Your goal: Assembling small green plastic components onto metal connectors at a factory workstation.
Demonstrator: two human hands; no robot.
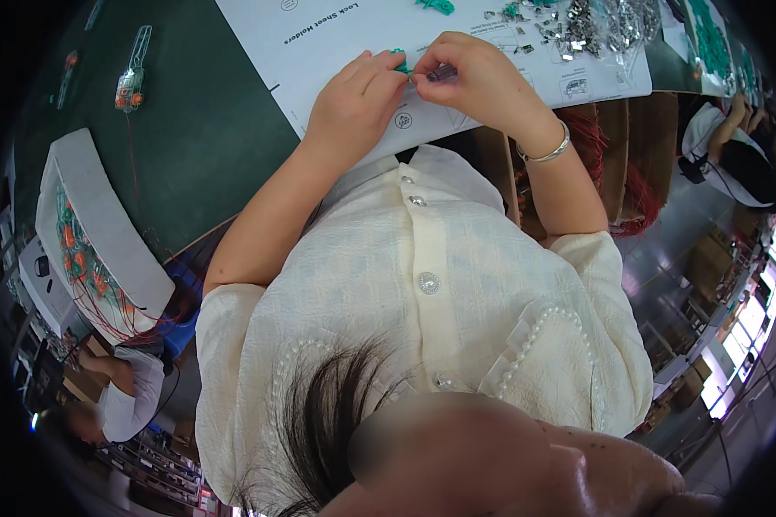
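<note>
Over the near edge of a white printed sheet (pixel 267 52), my two hands meet at the fingertips. My left hand (pixel 359 102) is closed around a small green plastic part (pixel 400 62), most of which its fingers hide. Pinched in my right hand (pixel 478 84) is a short dark rod-like piece (pixel 442 73), its kind unclear. The right fingertips touch the green part's near end. Another green plastic part (pixel 435 6) lies on the sheet beyond my hands.
Small metal pieces (pixel 582 30) and a clear plastic bag (pixel 634 21) lie at the far right. A wire-framed part with orange pieces (pixel 129 96) rests on the dark green table (pixel 194 129). At left stands a pale bin (pixel 103 198) of similar parts. Red wires (pixel 638 198) hang in cardboard boxes.
</note>
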